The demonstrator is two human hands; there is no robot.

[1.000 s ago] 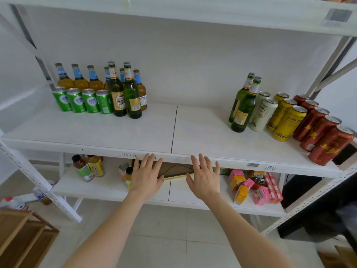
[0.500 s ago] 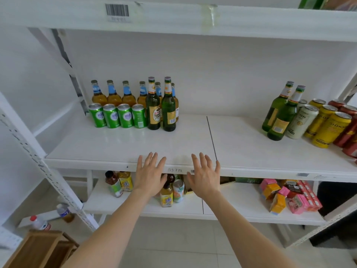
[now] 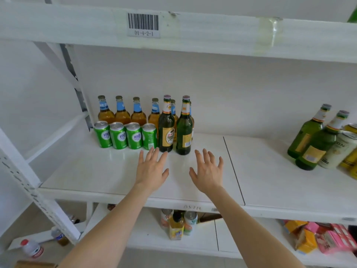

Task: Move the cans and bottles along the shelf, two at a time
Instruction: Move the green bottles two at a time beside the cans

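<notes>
Two dark green beer bottles (image 3: 166,130) (image 3: 184,132) stand upright at the left of the white shelf (image 3: 96,175). Left of them runs a row of several green cans (image 3: 118,135), with several amber bottles with blue neck labels (image 3: 122,113) behind. My left hand (image 3: 151,171) is flat and spread, fingertips just short of the left green bottle's base. My right hand (image 3: 207,171) is spread too, a little right of the second green bottle. Neither hand holds anything. Two more green bottles (image 3: 316,140) lean at the far right beside a white can (image 3: 340,151).
A shelf beam with a barcode label (image 3: 143,24) crosses overhead. A slanted white upright (image 3: 29,182) stands at the left. The lower shelf holds small bottles and cans (image 3: 176,225) and pink and orange cartons (image 3: 318,238). A plastic bottle (image 3: 31,248) lies on the floor.
The view has swung left and moved closer. Both hands have moved from the shelf's front edge forward over the shelf, up to the two green bottles.
</notes>
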